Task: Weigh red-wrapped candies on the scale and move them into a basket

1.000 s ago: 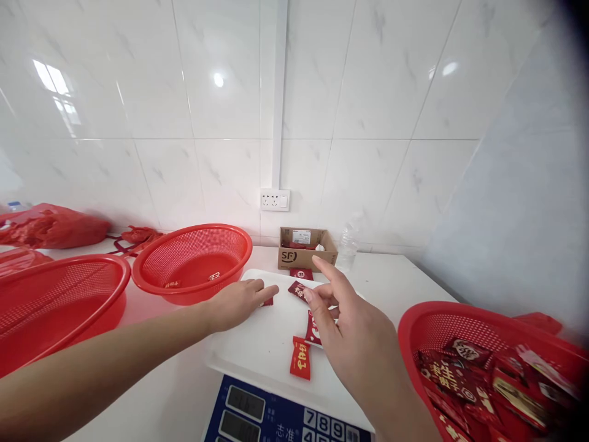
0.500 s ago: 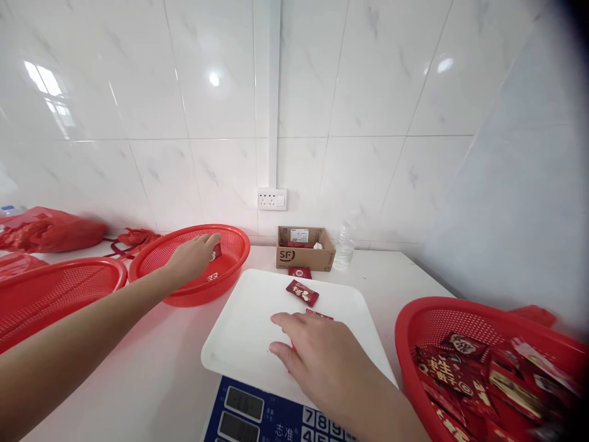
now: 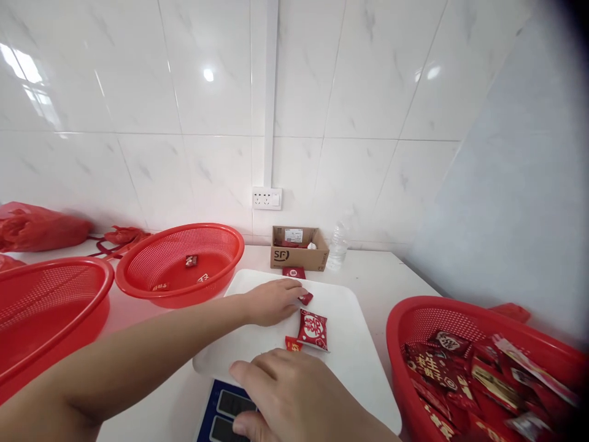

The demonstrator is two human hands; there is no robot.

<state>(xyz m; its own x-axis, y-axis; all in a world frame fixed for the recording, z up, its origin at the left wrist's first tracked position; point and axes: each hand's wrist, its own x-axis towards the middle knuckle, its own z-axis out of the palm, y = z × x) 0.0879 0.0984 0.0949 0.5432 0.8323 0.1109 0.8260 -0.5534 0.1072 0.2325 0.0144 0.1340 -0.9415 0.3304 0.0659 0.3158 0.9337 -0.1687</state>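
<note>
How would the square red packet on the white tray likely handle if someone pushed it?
The square red packet looks light and soft, judging by its pillow-shaped, thin-looking wrapper. It may slide readily, since the white tray appears smooth. Lying on its broad side, it seems unlikely to roll.

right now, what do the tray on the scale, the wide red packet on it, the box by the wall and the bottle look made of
Tray: probably plastic, smooth and white with rounded corners.
Packet: likely thin plastic film, printed, slightly shiny, puffed.
Box: cardboard, matte brown.
Bottle: apparently clear plastic, see-through and ridged.
</note>
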